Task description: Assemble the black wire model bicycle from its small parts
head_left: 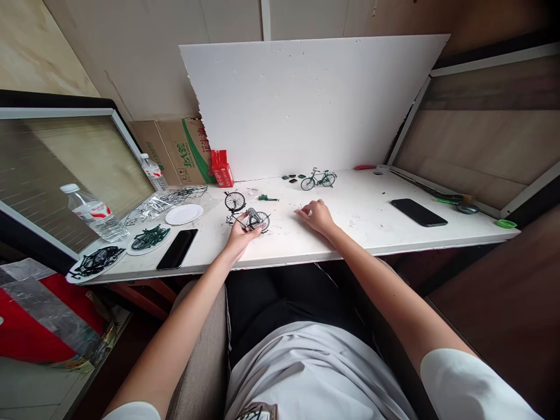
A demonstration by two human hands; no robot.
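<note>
My left hand (240,234) grips a partly built small model bicycle (247,214) by its rear wheel, just above the white table (376,236). My right hand (315,214) rests on the tabletop to the right of it, fingers curled with the tips pinched down near a tiny part that I cannot make out. A finished green model bicycle (318,179) stands upright farther back, with several small dark parts (294,177) beside it. A small green piece (265,198) lies behind the held model.
Two black phones (177,248) (419,212) lie on the table. White plates (184,214) hold parts at the left, beside two water bottles (94,213) and clear bags (153,205). A red box (222,168), cardboard carton (177,149) and white foam board (306,99) stand behind.
</note>
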